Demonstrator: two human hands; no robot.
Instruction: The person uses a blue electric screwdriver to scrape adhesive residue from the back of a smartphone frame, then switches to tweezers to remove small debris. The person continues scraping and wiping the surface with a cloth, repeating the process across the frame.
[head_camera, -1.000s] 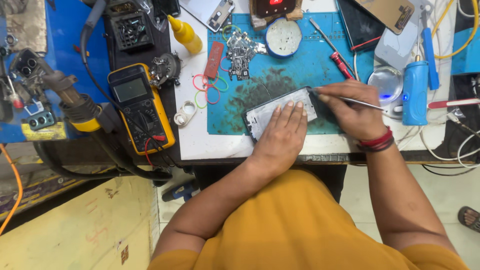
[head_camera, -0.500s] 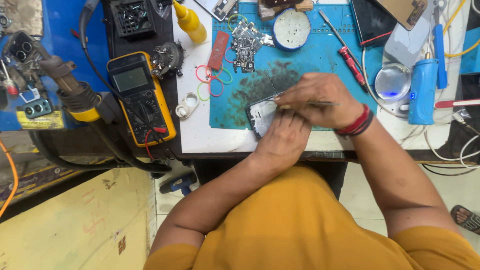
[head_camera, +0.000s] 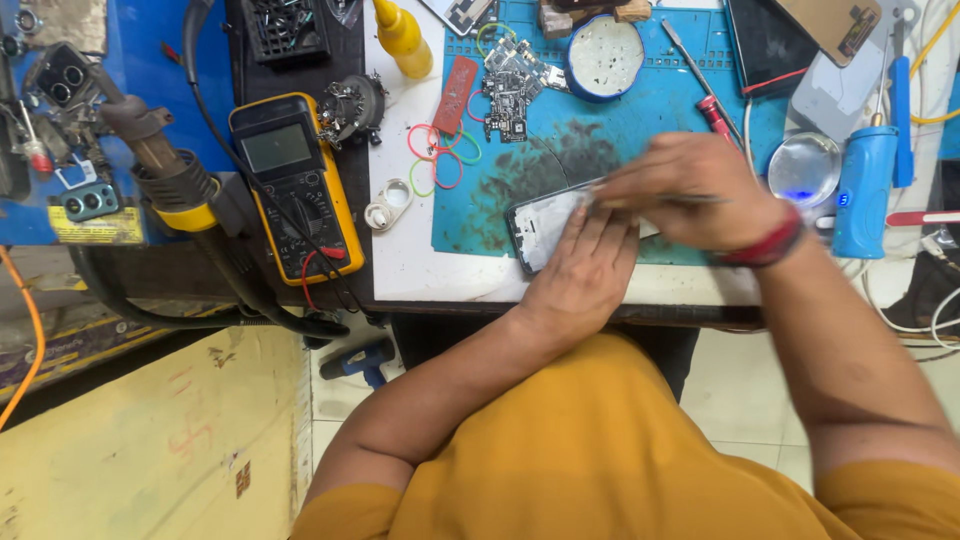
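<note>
An opened phone body (head_camera: 545, 225) lies on a stained blue work mat (head_camera: 660, 100) near the bench's front edge. My left hand (head_camera: 585, 270) presses flat on its near side and covers most of it. My right hand (head_camera: 690, 190), with a red band at the wrist, hovers over the phone's far end, blurred by motion, and grips a thin metal tool (head_camera: 660, 200) that points left across the phone.
A yellow multimeter (head_camera: 295, 185) with leads and a hot-air handle (head_camera: 165, 165) sit at the left. Coloured rubber bands (head_camera: 440, 160), a circuit board (head_camera: 510, 85), a round tin (head_camera: 605, 55), a red-handled screwdriver (head_camera: 715, 110), a yellow bottle (head_camera: 400, 35) and a blue tool (head_camera: 865, 190) surround the mat.
My right hand has slid left along the phone with the thin tool, from the phone's right end to over its middle. My left hand stays pressed on the phone.
</note>
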